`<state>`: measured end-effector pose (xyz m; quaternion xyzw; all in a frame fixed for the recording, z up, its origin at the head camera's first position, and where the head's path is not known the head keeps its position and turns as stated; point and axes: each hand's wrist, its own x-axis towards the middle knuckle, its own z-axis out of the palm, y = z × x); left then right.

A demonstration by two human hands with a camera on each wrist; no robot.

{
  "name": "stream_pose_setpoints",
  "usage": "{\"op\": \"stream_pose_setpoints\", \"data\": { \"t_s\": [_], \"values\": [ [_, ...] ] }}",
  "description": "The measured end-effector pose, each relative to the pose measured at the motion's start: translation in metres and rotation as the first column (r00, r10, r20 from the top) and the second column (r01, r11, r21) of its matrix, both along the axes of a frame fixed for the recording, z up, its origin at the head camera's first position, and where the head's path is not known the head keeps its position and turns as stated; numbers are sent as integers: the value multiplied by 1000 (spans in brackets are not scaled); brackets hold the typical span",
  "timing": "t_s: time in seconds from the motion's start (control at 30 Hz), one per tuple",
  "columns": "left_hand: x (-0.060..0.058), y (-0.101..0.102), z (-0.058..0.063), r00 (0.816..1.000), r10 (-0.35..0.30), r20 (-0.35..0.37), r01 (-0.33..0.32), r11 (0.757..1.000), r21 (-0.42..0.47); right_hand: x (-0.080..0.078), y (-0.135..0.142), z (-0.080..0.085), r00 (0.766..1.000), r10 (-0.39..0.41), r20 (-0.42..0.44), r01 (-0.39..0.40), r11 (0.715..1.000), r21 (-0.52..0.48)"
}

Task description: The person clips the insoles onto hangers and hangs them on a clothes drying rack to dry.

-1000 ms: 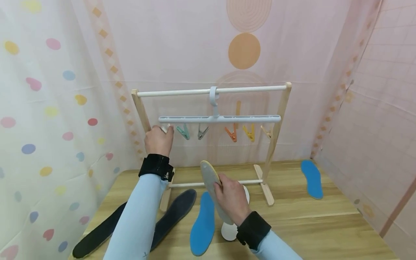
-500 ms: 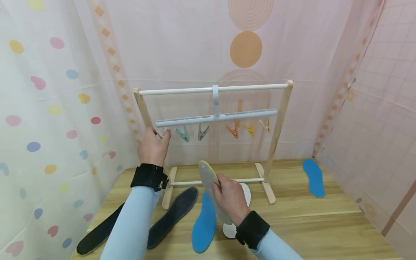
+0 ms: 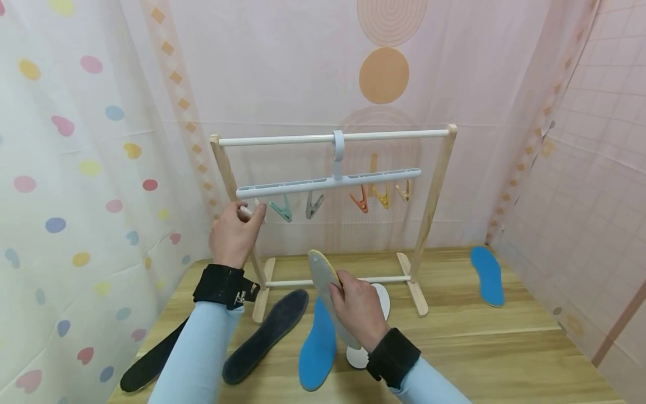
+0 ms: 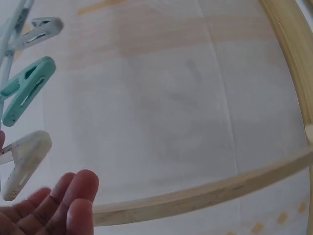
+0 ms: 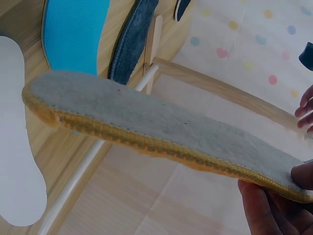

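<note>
"Who is in front?"

"A right hand, its thumb and fingers clamped on a grey, yellow-edged insole, raised above a wooden table where a blue insole lies."

"And beyond?"

"A left hand, well apart from the right, pinches a white clothespin at the lower end of a tilted hanger."

"Any danger?"

"The hanger hangs from the white rail by a single hook; a harder pull could tip it further or slide it sideways. A slackened right grip might drop the insole."
</note>
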<state>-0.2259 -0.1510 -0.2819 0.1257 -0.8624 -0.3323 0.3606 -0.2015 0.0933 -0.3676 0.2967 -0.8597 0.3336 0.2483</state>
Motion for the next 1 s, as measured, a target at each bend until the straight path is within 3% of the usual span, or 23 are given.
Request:
{"op": "stream_pose_setpoints", "data": {
  "t_s": [0.33,0.43,0.57,0.73,0.9,1.0],
  "values": [
    [11,5,-3,986,-154,-63,156,987,42,4,3,0,999,31,19,-31,999,-15],
    [16,5,-5,975,-211,-71,216,974,63,5,4,0,999,32,24,-32,999,-13],
    [20,4,-10,950,-308,-50,312,940,135,6,5,0,999,32,21,-32,999,-11],
    [22,1,-15,894,-446,-36,442,869,221,8,7,0,999,27,22,-27,1000,-9],
    [39,10,-3,804,-590,-73,590,776,223,8,9,0,1000,24,7,-24,1000,-10],
    [43,12,1,744,-658,-111,666,719,198,8,10,0,999,33,-11,-34,999,-17]
  ]
}}
